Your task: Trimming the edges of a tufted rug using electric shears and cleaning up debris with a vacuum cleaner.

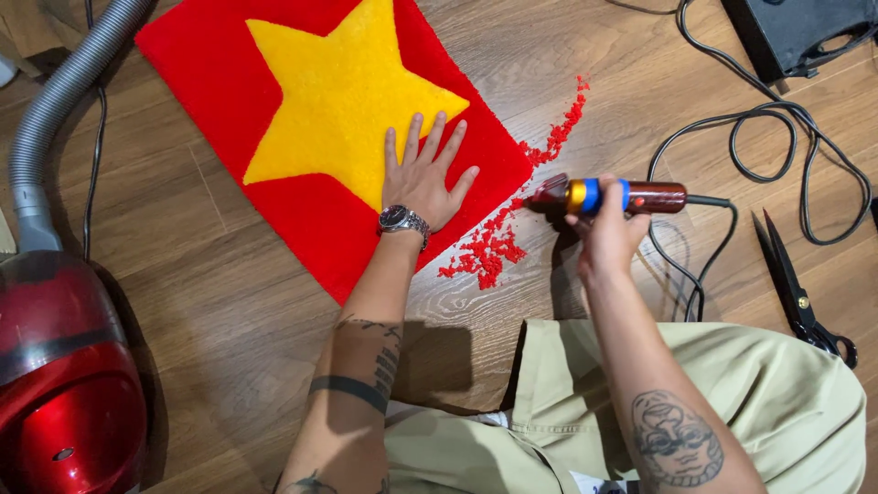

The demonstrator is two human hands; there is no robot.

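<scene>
the left hand (pixel 422 179) lies flat with fingers spread on the red rug (pixel 302 183), at the edge of its yellow star (pixel 338 101). the right hand (pixel 605 229) is wrapped around a corded trimmer (pixel 608 195) (nose at the rug's right edge), red fluff (pixel 494 247) scattered on the wooden floor (pixel 229 311).

Red vacuum cleaner (pixel 64 366) — grey hose (pixel 64 87), black scissors (pixel 800 293), wooden floor (pixel 229 302)

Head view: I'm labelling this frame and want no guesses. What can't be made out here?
- Trimmer cutting head: dark and too small, right hand wraps the body.
- Rug top: cut off by the upper edge.
- Rug under the left hand: covered by the palm.
- Vacuum cleaner: cut by left and bottom edges.
- Black box: cut off at the top corner.
</scene>
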